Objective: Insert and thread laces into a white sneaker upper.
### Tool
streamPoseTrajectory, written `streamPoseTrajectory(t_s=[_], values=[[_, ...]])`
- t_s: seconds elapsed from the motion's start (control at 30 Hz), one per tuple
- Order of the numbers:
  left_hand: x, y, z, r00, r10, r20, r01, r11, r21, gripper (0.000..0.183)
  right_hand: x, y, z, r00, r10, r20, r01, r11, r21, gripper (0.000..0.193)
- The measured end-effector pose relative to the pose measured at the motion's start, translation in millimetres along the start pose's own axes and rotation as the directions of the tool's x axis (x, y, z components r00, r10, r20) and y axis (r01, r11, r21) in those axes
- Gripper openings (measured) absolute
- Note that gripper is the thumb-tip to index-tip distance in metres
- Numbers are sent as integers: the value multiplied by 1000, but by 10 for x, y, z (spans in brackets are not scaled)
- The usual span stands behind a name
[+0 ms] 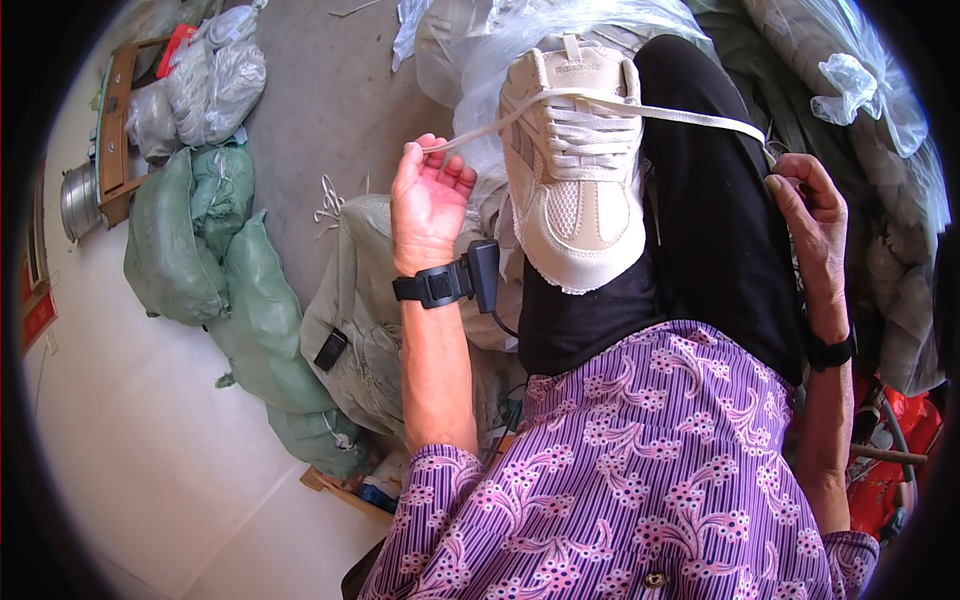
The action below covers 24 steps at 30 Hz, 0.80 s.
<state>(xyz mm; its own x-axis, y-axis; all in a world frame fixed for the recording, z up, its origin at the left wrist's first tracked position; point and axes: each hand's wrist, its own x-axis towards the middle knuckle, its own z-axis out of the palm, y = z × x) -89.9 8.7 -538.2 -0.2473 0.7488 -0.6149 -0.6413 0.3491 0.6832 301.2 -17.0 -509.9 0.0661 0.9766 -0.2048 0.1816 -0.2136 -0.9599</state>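
Note:
A beige and cream sneaker [590, 220] rests on my black-trousered lap, its toe pointing toward me. Its flat, cream shoelace [690, 113] runs crosswise through the lower rows, and both free ends stretch out sideways from the top of the lacing. To the left of the shoe, my left hand [432, 195] pinches one lace end between thumb and forefinger, palm up, with the other fingers curled. Beyond my right knee, my right hand [812, 200] is closed around the other end. Both ends look drawn fairly straight, at about the same height.
Clear plastic bags [560, 22] lie beyond my knees, with more wrapped bundles [895, 290] at right. Green woven sacks [262, 310] line the left wall. A wooden cabinet [117, 120] stands far left. Loose laces [328, 200] lie on the grey floor [310, 100]. A small black device [331, 350] sits on a pale sack.

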Motion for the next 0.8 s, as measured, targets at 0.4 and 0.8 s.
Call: streamPoseTrajectory(t_s=[0.4, 0.8], values=[[0, -98, 25, 1000, -26, -12, 26, 1000, 14, 20, 21, -284, 193, 891, -427, 153, 452, 807, -380, 25], [4, -202, -40, 998, -66, -19, 66, 998, 0, 19, 32, -199, 256, 939, -342, 17, 324, 871, -370, 35]])
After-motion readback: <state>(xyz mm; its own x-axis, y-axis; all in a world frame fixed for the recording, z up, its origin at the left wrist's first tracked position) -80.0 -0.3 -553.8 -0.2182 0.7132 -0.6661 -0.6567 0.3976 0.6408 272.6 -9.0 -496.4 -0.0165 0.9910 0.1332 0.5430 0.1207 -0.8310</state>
